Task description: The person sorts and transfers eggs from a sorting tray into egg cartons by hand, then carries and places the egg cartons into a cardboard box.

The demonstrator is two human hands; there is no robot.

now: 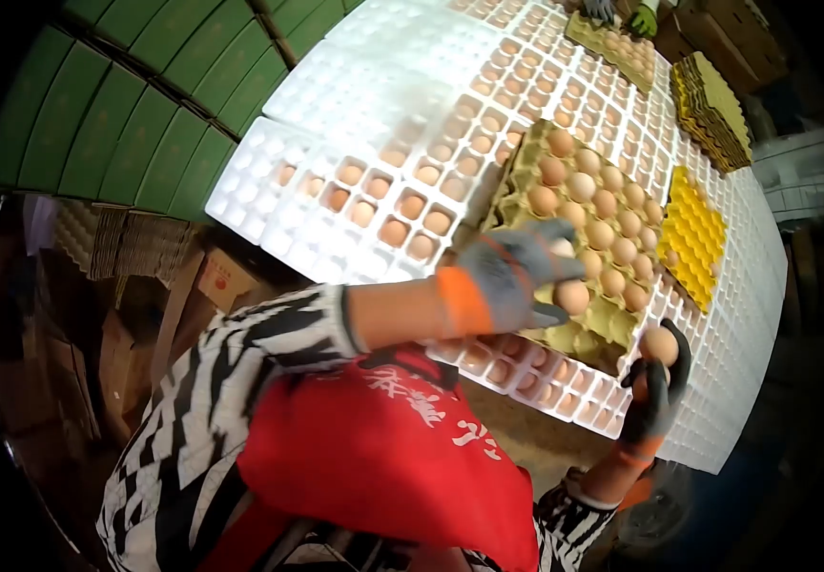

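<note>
My left hand (519, 276), in a grey glove with an orange cuff, reaches over a pulp egg tray (579, 345) full of brown eggs along its far rows. Its fingers are spread, with thumb and forefinger on either side of an egg (572, 297). Whether they press on it is not clear. Several cups at the tray's near edge are bare. To the right of the tray, my right hand (655, 405), gloved in dark grey, holds a brown egg (659, 345) between its fingertips. Something reddish-brown shows lower in that hand, partly hidden by the fingers.
White foam trays (283, 205) with eggs in many cups cover the work surface. A yellow egg tray (693, 238) and stacked trays (712, 110) lie at right. Another person's gloved hands (643, 19) touch a far egg tray (612, 50). Green boxes (107, 114) are stacked left.
</note>
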